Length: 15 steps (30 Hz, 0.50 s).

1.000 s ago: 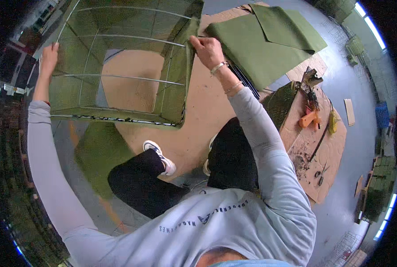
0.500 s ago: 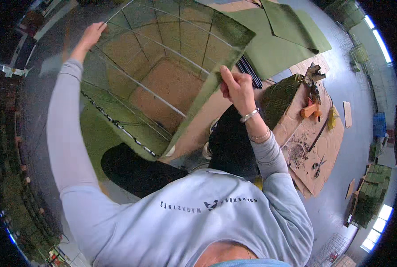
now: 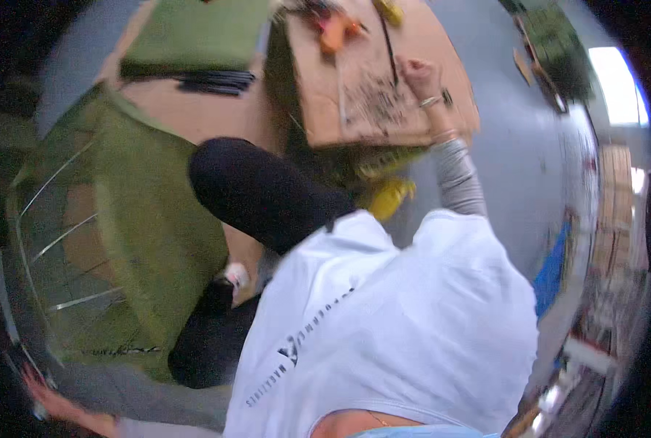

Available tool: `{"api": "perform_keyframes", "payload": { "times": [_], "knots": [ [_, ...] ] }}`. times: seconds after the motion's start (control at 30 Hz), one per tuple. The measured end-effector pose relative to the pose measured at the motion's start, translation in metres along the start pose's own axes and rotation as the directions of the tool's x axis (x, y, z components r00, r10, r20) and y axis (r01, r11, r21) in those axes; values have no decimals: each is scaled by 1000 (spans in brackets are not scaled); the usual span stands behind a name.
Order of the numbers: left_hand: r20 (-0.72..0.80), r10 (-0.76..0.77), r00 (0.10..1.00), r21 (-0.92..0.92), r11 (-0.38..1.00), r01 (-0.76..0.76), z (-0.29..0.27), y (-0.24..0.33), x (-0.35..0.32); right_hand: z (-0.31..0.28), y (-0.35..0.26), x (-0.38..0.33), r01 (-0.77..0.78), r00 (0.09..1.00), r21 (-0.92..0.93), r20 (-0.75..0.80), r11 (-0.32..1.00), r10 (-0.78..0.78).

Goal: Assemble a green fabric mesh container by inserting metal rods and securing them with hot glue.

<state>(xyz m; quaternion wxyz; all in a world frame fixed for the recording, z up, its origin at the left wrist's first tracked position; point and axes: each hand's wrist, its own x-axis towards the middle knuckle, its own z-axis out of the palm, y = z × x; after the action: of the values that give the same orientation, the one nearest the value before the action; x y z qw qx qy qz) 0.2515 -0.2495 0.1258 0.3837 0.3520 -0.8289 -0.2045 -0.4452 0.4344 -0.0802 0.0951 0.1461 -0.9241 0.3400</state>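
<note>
Your left hand (image 3: 59,405) sits at the near left, low at the edge of the view, against the near rim of the wire frame (image 3: 55,241). It is smeared by motion, so you cannot tell whether the fingers are clamped on the wire or only resting there. Judge that by feel and make the hold firm, because the frame is large and springy and looks likely to roll if steadied loosely.

The frame lies on the floor at the left, tilted, with the green fabric cover (image 3: 150,212) draped over its right side and running up toward the far left. Just right of it your bent knee (image 3: 259,193) in black crosses the middle. Keep that leg off the fabric so it does not drag.

Farther right and far from you, the cardboard sheet (image 3: 354,87) carries the scattered tools, with an orange tool (image 3: 336,33) at its far edge. Your right hand (image 3: 420,77) is up at the right side of that sheet, fingers curled close to the surface. What they close on, if anything, is too blurred to make out. Since you are reaching across while holding the frame, pick by touch carefully and lift straight up, so the loose items stay put.
</note>
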Motion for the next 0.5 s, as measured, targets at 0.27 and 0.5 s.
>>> {"api": "perform_keyframes", "payload": {
  "times": [0.27, 0.5],
  "knots": [
    [-167, -580, 798, 137, 787, 601, 28, 16, -165, -61, 186, -232, -674, 274, -487, 535, 556, 799],
    [-167, -730, 663, -42, 677, 735, 76, 43, -186, 5, 195, -261, -859, 380, -39, 620, 511, 686]
  ]
}}
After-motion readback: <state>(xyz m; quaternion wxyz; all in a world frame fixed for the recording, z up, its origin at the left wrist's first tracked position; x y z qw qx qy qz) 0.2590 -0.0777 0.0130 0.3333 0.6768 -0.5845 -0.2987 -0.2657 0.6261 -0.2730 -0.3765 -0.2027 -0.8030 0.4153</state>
